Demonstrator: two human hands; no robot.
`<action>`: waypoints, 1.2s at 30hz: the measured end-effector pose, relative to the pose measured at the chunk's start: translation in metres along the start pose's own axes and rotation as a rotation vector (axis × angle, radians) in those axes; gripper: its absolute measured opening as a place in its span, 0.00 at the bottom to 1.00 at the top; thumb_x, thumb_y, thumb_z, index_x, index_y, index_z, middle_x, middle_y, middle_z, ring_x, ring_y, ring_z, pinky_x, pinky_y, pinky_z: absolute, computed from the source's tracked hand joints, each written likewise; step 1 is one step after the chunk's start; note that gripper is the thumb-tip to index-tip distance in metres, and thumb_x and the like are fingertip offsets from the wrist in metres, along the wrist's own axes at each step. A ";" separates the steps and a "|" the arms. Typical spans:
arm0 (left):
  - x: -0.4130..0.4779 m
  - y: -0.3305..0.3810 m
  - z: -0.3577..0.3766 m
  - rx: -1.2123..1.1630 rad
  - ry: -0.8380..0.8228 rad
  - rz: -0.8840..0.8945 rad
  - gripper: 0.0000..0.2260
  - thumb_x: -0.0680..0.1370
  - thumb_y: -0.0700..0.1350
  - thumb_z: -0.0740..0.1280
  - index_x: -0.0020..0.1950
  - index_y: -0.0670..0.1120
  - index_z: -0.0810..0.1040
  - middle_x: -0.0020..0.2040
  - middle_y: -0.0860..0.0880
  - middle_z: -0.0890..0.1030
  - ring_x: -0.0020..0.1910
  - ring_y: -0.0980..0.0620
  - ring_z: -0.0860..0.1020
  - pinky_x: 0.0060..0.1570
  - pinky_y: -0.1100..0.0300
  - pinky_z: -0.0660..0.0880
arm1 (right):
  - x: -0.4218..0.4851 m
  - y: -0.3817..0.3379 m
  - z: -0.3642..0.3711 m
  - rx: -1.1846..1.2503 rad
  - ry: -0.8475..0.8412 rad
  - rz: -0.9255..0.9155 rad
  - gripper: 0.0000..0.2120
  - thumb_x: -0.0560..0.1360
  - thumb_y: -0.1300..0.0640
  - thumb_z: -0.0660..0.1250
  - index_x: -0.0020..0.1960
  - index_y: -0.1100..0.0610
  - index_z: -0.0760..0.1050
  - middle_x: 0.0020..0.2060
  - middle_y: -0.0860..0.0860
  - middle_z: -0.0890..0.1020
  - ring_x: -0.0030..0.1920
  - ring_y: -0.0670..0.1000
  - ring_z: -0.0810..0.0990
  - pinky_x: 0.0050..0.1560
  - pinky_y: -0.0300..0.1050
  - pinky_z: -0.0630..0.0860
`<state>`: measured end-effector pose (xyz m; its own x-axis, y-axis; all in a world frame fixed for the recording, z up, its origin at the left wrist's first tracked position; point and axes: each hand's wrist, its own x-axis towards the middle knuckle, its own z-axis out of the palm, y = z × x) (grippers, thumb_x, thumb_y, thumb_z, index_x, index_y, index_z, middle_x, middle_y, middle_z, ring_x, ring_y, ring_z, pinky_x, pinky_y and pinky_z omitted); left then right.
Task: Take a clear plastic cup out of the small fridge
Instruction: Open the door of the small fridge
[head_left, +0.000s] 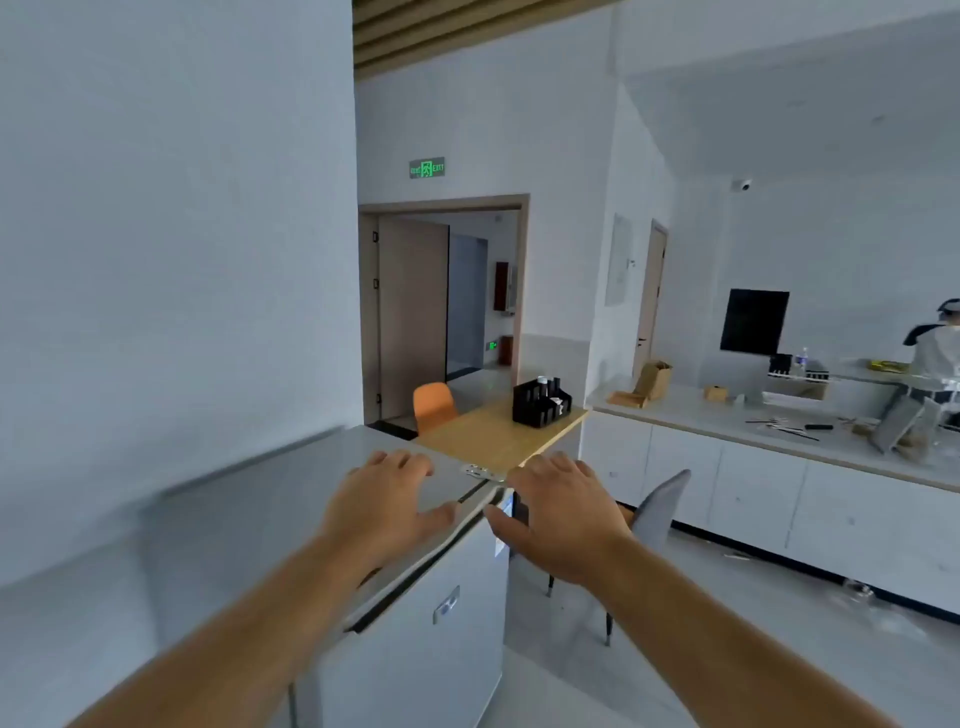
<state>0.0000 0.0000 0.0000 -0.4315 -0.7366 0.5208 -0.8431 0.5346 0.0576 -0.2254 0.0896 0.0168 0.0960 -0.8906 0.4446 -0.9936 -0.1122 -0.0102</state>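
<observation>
Fingers (400, 462) over blurred (shut) fridge (415, 654)

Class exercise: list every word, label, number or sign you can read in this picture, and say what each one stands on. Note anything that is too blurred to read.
"EXIT": green sign on the wall above the doorway, beside a running-figure symbol; its left part is too blurred to read.
Small green sign low down in the corridor: too small to read.
Badge on the small fridge door: blurred, unreadable.

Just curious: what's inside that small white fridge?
Nothing of the inside shows. The fridge door looks shut or barely cracked, so any cup is hidden. The left hand rests on top; the right hand hovers beside it.
</observation>
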 end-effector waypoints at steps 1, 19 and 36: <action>-0.007 -0.012 0.003 0.000 -0.007 -0.021 0.32 0.73 0.74 0.56 0.66 0.53 0.76 0.62 0.53 0.80 0.59 0.50 0.76 0.54 0.51 0.75 | 0.003 -0.011 0.009 0.019 -0.021 -0.027 0.30 0.77 0.27 0.50 0.58 0.48 0.78 0.54 0.49 0.80 0.58 0.52 0.74 0.64 0.55 0.70; -0.054 -0.108 0.088 -0.075 -0.083 -0.239 0.19 0.74 0.67 0.56 0.56 0.59 0.75 0.54 0.57 0.78 0.55 0.53 0.73 0.54 0.53 0.70 | 0.000 -0.115 0.165 0.380 -0.011 -0.122 0.12 0.80 0.47 0.54 0.45 0.50 0.73 0.44 0.44 0.71 0.47 0.47 0.69 0.48 0.42 0.72; -0.059 -0.107 0.088 -0.088 -0.078 -0.242 0.18 0.76 0.68 0.58 0.55 0.58 0.75 0.55 0.56 0.79 0.55 0.54 0.73 0.55 0.53 0.72 | 0.000 -0.112 0.166 0.394 -0.018 -0.110 0.13 0.81 0.46 0.56 0.46 0.50 0.74 0.44 0.46 0.72 0.48 0.46 0.69 0.48 0.43 0.73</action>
<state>0.0875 -0.0507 -0.1117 -0.2472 -0.8751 0.4160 -0.8952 0.3706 0.2477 -0.1045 0.0288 -0.1303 0.2044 -0.8710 0.4468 -0.8791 -0.3641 -0.3076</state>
